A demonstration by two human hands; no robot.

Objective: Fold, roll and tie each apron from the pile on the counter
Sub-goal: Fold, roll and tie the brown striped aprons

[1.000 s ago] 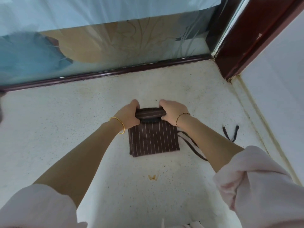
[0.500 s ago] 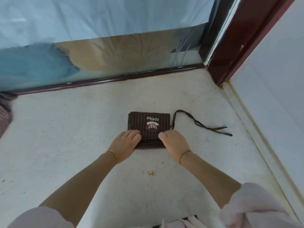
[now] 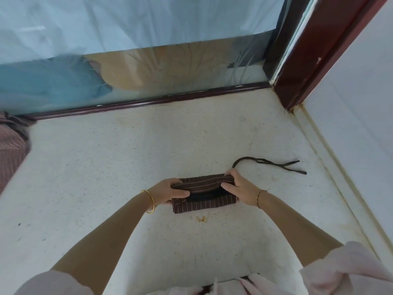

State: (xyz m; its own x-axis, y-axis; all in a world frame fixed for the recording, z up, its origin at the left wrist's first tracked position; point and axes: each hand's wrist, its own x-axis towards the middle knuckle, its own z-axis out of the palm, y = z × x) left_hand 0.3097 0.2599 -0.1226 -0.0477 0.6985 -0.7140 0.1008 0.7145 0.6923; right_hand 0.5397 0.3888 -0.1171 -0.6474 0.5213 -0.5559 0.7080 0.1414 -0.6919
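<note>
Both hands, left hand (image 3: 170,191) and right hand (image 3: 241,189), grip the rolled striped apron (image 3: 204,195) on the surface (image 3: 127,156), fingers curled round it; its ties (image 3: 270,163) trail right.

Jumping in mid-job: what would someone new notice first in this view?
The left hand and right hand grip a half-rolled brown striped apron at the middle of the pale counter. Its dark ties trail loose to the right, and more striped cloth sits at the far left edge.
</note>
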